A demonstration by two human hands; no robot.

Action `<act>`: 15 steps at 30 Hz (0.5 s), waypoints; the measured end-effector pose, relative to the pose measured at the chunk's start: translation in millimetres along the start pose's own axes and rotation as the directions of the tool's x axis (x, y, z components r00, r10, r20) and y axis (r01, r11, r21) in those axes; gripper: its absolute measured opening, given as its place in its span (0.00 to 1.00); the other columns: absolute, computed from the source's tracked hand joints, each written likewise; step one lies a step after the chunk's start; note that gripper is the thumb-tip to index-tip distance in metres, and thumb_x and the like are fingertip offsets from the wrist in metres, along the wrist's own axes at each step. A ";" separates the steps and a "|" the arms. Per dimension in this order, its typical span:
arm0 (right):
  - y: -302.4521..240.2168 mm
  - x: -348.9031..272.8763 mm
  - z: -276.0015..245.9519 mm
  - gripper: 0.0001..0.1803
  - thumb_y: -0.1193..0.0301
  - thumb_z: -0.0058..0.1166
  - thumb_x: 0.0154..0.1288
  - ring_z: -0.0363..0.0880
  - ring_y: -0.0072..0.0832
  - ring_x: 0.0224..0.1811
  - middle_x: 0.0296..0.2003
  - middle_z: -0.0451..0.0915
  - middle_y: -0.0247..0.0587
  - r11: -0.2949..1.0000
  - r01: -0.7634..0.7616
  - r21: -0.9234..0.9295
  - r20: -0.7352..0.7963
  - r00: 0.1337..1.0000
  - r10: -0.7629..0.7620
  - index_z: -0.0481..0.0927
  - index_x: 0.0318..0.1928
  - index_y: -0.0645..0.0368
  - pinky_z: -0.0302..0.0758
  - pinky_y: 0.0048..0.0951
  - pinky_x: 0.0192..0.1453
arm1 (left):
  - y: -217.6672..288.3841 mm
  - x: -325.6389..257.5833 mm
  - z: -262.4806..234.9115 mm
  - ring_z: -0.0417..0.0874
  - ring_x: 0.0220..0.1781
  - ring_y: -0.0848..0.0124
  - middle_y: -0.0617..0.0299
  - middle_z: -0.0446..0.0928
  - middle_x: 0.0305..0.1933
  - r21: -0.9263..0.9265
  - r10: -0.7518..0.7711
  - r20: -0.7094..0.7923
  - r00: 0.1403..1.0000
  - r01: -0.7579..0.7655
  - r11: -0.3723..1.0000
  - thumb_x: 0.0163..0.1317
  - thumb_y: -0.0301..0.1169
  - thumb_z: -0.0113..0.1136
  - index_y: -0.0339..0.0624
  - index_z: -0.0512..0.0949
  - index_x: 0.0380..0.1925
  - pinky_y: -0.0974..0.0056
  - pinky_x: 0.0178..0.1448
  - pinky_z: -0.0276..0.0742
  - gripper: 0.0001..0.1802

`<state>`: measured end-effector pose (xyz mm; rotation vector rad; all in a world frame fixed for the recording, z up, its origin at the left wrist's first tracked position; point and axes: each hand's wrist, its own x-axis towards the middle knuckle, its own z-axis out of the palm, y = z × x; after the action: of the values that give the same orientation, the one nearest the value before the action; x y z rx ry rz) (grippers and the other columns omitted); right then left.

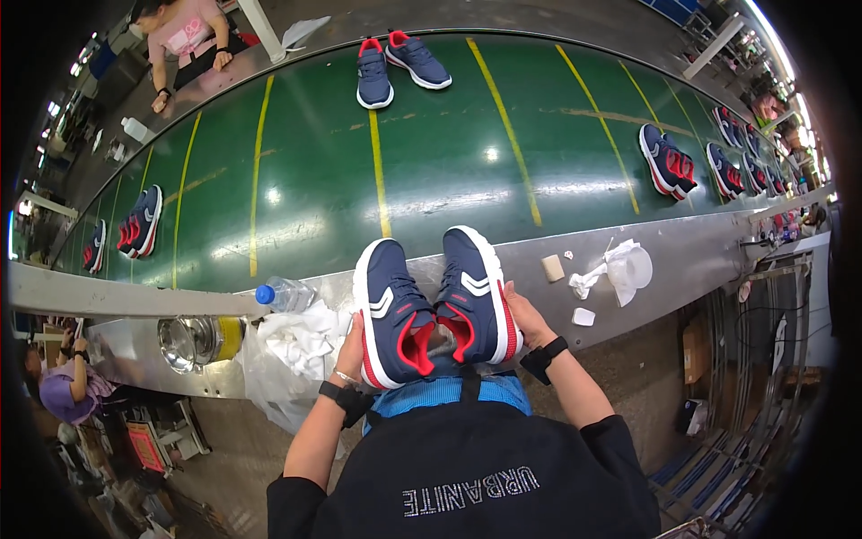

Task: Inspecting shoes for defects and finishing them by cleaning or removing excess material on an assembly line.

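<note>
- The left hand (352,349) lies flat against the outer side of the left navy sneaker (392,310), fingers spread along its white sole, gripping it from about 9 o'clock of the pair
- The right hand (525,316) presses the outer side of the right navy sneaker (476,292) from 3 o'clock, fingers closed on the sole edge
- Both sneakers stand side by side, touching, toes pointing to 12 o'clock, red linings open toward the person; they sit on the grey metal ledge (682,260) at the near edge of the green conveyor belt (449,162)
- Each wrist wears a black band, and the left one a thin bracelet too
- At 9 o'clock of the pair, just beside the left hand, lies a heap of white cloths (301,341), with a clear plastic water bottle (285,293) with a blue cap behind it and a shiny metal tin (184,341) farther out
- At 3 o'clock on the ledge: a tan block (553,268), crumpled white rags (588,280), a white cup-like container (631,268) and a small white piece (584,316)
- On the belt, a pair of navy shoes (395,67) at 12 o'clock, another pair (139,223) at 10 o'clock, more pairs (669,162) at 2 o'clock
- A person in pink (184,40) sits across the belt at 11 o'clock; another person in purple (67,382) is at 8 o'clock
</note>
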<state>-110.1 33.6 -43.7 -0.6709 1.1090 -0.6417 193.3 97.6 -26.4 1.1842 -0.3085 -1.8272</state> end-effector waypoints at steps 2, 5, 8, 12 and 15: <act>1.5 -0.6 0.1 0.39 0.42 0.31 0.63 0.73 0.28 0.48 0.48 0.73 0.46 1.000 -0.007 0.003 0.003 1.000 0.007 0.67 0.53 0.69 0.69 0.27 0.52 | 0.0 -1.6 0.3 0.75 0.51 0.65 0.54 0.70 0.54 -0.008 0.002 -0.005 1.000 -0.002 1.000 0.66 0.52 0.32 0.38 0.60 0.57 0.63 0.55 0.71 0.31; 4.1 -2.5 0.3 0.38 0.43 0.31 0.64 0.73 0.29 0.48 0.49 0.73 0.46 0.999 0.010 0.048 0.023 1.000 -0.011 0.66 0.54 0.69 0.69 0.28 0.52 | 0.0 -2.9 1.6 0.75 0.51 0.65 0.53 0.71 0.53 -0.023 0.003 -0.004 1.000 -0.003 1.000 0.65 0.53 0.33 0.38 0.61 0.57 0.63 0.54 0.73 0.32; 7.1 -2.7 0.8 0.38 0.44 0.30 0.64 0.73 0.29 0.49 0.49 0.73 0.47 0.995 -0.008 0.104 0.024 1.000 0.005 0.65 0.55 0.69 0.69 0.28 0.53 | 0.0 -4.5 5.0 0.76 0.49 0.65 0.53 0.71 0.53 -0.041 0.003 -0.009 1.000 -0.003 0.999 0.64 0.54 0.34 0.38 0.62 0.56 0.62 0.53 0.74 0.32; 13.5 -3.3 -1.3 0.37 0.44 0.30 0.65 0.73 0.29 0.49 0.49 0.73 0.47 0.991 -0.008 0.134 0.017 1.000 0.006 0.65 0.55 0.68 0.69 0.28 0.53 | -0.8 -4.2 7.4 0.76 0.49 0.65 0.54 0.72 0.52 -0.086 -0.015 0.012 1.000 0.015 0.996 0.64 0.54 0.36 0.38 0.62 0.57 0.62 0.53 0.74 0.32; 20.1 -1.1 -1.0 0.37 0.45 0.30 0.65 0.72 0.29 0.49 0.50 0.72 0.46 0.987 -0.002 0.159 0.014 1.000 -0.001 0.64 0.56 0.68 0.68 0.28 0.54 | -13.8 11.3 -5.0 0.77 0.48 0.65 0.54 0.72 0.52 -0.091 0.006 -0.025 1.000 -0.009 0.996 0.64 0.52 0.38 0.39 0.62 0.56 0.62 0.52 0.74 0.31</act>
<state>-108.8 47.1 -58.6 -0.5375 1.0330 -0.7159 188.3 97.6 -44.3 1.1400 -0.2128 -1.7997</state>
